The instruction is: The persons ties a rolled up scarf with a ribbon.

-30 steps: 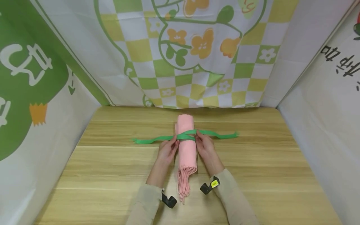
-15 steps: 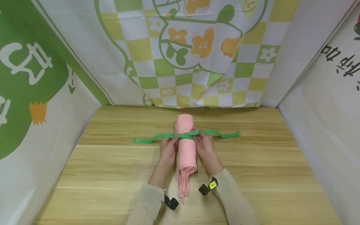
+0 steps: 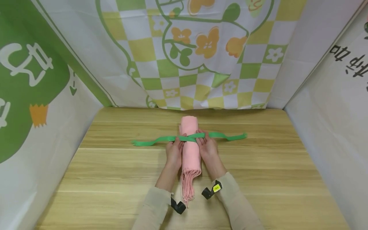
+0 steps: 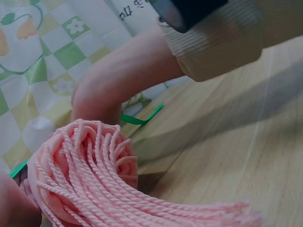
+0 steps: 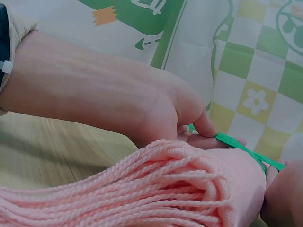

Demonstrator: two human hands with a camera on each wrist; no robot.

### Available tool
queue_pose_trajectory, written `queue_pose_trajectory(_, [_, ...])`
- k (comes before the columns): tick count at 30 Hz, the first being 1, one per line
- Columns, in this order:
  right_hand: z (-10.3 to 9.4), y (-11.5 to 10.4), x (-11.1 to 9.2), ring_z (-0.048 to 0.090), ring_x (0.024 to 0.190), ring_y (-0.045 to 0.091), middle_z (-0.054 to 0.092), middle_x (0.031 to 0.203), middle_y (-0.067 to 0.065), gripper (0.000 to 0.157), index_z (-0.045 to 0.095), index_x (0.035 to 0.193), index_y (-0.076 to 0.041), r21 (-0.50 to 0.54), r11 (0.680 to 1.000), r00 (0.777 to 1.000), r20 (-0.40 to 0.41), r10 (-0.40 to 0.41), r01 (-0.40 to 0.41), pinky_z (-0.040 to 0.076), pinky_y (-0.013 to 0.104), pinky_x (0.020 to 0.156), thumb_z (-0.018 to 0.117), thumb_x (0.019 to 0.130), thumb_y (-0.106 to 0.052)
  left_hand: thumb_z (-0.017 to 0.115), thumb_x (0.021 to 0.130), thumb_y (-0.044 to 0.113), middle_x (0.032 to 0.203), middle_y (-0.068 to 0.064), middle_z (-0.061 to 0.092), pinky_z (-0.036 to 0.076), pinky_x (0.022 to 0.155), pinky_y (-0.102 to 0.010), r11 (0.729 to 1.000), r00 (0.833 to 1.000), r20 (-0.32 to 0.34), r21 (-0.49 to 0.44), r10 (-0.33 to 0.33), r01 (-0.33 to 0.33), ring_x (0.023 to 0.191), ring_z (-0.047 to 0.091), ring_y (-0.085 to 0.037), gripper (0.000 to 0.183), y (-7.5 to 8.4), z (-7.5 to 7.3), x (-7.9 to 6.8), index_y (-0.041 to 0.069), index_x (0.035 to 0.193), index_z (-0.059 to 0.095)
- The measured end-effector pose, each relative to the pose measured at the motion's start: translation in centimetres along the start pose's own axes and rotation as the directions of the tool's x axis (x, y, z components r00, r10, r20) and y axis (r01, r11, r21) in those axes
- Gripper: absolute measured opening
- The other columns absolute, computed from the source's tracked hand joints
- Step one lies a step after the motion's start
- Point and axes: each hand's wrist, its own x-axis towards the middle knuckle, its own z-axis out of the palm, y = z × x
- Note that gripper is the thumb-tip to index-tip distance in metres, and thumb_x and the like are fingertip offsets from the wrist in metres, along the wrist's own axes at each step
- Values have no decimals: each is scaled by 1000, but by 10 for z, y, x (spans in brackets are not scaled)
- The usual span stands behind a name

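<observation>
A rolled pink scarf (image 3: 191, 156) lies lengthwise on the table, its twisted fringe (image 4: 109, 175) toward the person. Round its upper half runs a green ribbon (image 3: 165, 139), whose two strands cross on top of the roll. My left hand (image 3: 173, 152) is at the roll's left side and pinches the ribbon between thumb and fingers, as the right wrist view shows. On the opposite side my right hand (image 3: 208, 148) pinches the other strand, fingertips over the scarf. The ribbon's tails stretch out left and right past the hands.
The wooden table (image 3: 115, 179) ends at a printed checkered cloth (image 3: 198, 92) behind the scarf. White printed panels stand at left and right. A black wrist camera (image 3: 178, 206) sits on the left sleeve, another camera (image 3: 211, 190) on the right.
Both hands have moved inward over the roll, the left also slightly up. The ribbon strands now cross nearer the roll's middle, and the left tail has shifted a little outward.
</observation>
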Motion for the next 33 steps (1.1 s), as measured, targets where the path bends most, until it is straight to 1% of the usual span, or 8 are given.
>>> queue_pose_trajectory(5, [-3,0,1,36,147,29,34,157,23,46,35,148,7,86,995,999,-14,43,-42,27,37,122,30,109,-17,43,106,12,126,-20,66,51,102,-29,997,998,-10,-52,-54,53,113,68,-20,35,1,-3,3,-12,131,50])
queue_pose_trajectory(9, [-2,-1,2,37,147,29,33,158,22,44,36,147,5,83,996,999,-15,36,-34,28,38,122,34,109,-18,44,106,13,125,-18,67,52,100,-28,998,998,-29,-41,-49,48,110,69,-17,34,3,-2,2,-10,130,54])
queue_pose_trajectory(13, [0,-2,1,35,148,28,31,160,20,47,28,151,2,77,997,1000,-2,24,-24,25,39,123,32,109,-20,43,107,14,122,-18,70,50,104,-31,998,999,-28,-56,-25,23,116,67,-21,34,4,0,1,-10,128,56])
queue_pose_trajectory(18, [1,-2,1,34,149,28,27,161,19,51,24,154,0,91,996,1000,23,-5,3,24,39,124,29,109,-25,40,108,16,123,-22,67,47,109,-37,980,1000,29,-198,-5,10,128,59,-33,38,6,3,3,-13,129,51])
queue_pose_trajectory(22, [2,-2,1,33,149,28,25,161,20,51,26,151,0,108,994,998,57,-31,25,21,39,125,28,109,-28,37,108,19,119,-17,66,49,107,-38,961,997,68,-272,-22,40,126,60,-32,41,7,4,4,-12,135,45])
queue_pose_trajectory(25, [2,-4,1,35,147,28,41,150,18,47,32,145,0,111,993,996,77,-37,28,23,39,125,32,108,-29,36,108,21,115,-14,67,50,106,-37,958,996,79,-280,-35,56,120,64,-27,39,7,3,6,-9,132,46])
queue_pose_trajectory(28, [0,-6,1,42,141,27,59,125,11,37,44,132,-2,104,994,994,105,-36,25,25,38,124,34,108,-27,35,109,21,113,-12,67,50,105,-37,961,994,98,-267,-39,64,114,66,-23,36,7,2,7,-6,128,47])
queue_pose_trajectory(33, [-5,-10,2,64,107,17,68,91,3,30,60,98,-8,49,999,986,167,-11,3,38,35,117,37,108,-23,36,109,22,101,-6,67,56,94,-30,979,988,138,-180,-73,97,101,70,-17,29,10,0,12,-1,117,52])
